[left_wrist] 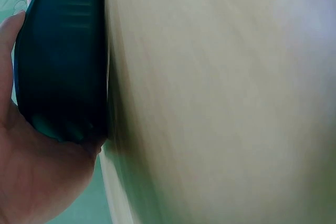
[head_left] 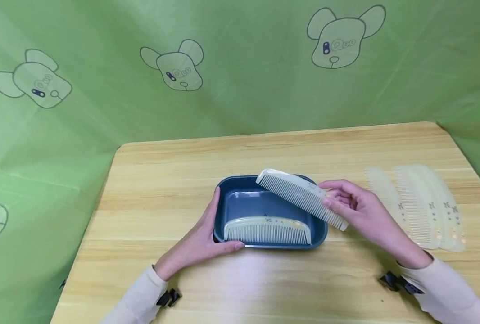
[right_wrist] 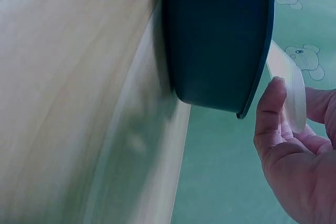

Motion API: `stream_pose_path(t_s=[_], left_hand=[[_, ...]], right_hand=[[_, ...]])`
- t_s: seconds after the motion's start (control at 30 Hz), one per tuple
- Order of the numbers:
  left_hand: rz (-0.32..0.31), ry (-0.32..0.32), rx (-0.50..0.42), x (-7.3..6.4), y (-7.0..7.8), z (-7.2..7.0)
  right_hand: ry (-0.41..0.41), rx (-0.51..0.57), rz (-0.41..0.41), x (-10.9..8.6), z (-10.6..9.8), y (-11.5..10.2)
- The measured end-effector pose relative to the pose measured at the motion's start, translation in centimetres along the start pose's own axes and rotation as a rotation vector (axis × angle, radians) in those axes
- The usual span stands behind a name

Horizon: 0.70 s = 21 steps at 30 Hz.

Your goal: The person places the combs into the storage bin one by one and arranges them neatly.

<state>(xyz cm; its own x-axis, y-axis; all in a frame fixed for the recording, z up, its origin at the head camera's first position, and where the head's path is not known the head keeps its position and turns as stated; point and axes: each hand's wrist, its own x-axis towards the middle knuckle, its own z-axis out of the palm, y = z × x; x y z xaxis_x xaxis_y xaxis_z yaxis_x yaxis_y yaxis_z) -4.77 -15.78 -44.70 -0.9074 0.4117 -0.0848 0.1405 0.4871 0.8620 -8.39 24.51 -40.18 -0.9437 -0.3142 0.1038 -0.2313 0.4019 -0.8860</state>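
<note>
A dark blue rectangular basin [head_left: 240, 203] stands on the table, with one pale translucent comb [head_left: 267, 231] lying along its near side, teeth toward me. My left hand [head_left: 195, 245] grips the basin's left end, thumb along the near rim and fingers round the far corner. In the left wrist view the palm lies against the basin's end wall [left_wrist: 63, 66]. A second pale comb [head_left: 290, 191] slants over the basin's right part, its right end pinched between the thumb and fingers of my right hand [head_left: 363, 213]. The right wrist view shows this comb [right_wrist: 295, 95] edge-on beside the rim.
Several more pale combs [head_left: 416, 204] lie overlapping at the right of the wooden table [head_left: 151, 180], one of them [head_left: 382, 186] a little apart, partly behind my right hand. A green cloth [head_left: 244, 81] with mouse-like outlines hangs behind the table.
</note>
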Motion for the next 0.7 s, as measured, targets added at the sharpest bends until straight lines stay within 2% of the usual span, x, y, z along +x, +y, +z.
stream_pose_path(t_s=[0.5,0.7], left_hand=[[0.004,0.005,0.016,0.0,0.1,0.0],[-0.008,0.004,0.026,-0.1,0.0,-0.1]], right_hand=[[-0.114,0.009,-0.073,0.4,1.0,-1.2],[-0.156,-0.019,-0.11,0.6,1.8,-1.3]])
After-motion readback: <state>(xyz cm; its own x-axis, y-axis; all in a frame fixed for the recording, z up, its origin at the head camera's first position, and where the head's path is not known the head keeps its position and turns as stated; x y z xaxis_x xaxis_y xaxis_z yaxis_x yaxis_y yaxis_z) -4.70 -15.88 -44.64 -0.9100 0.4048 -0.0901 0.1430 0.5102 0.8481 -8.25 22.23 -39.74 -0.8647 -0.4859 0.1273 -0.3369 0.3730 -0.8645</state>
